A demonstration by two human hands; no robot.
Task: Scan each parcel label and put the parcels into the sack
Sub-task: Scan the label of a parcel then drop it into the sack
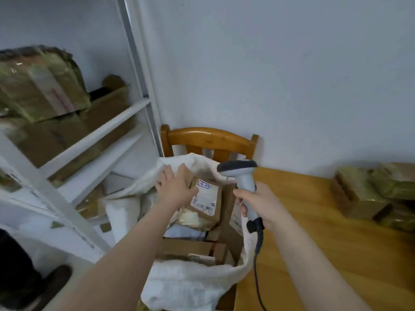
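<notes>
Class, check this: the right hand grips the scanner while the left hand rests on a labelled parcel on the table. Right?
No. The head view shows the labelled parcel in the sack, not on the table. The right hand, scanner and left hand are as stated.

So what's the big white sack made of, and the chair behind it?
The sack looks like matte white woven fabric, cloth or plastic: it folds and slumps. The chair looks like varnished wood: orange-brown with grain and a gleam.
</notes>
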